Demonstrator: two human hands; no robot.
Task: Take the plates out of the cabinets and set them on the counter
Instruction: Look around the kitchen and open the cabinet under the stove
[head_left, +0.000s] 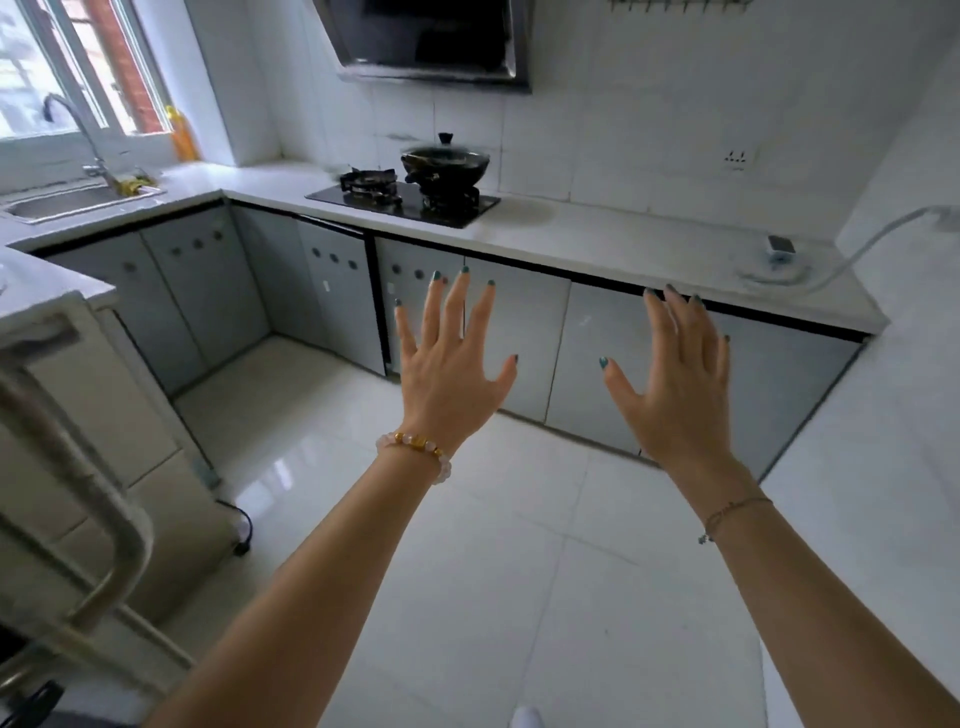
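Head view of a kitchen, as I read it on my feed. Landmark: the gas hob (402, 200), set into the white counter (597, 244). A lidded black pot (445, 161) stands on the hob's right burner. The range hood (431, 41) hangs above the hob, and the sink (67, 202) lies well to the hob's left, under the window. The grey cabinets (519, 338) run beneath the counter, below the hob and on to its right, and every door I can see is closed. The plates do not show, so I cannot tell where they are. The 2 hands are raised over the tiled floor (519, 571), below and right of the hob, in front of the cabinet doors. On the left hand (447, 374) all 5 fingers are straight and fanned wide, holding nothing; a beaded bracelet (415, 447) circles its wrist. On the right hand (675, 384) 4 fingers are straight and close together with the thumb splayed out, holding nothing.
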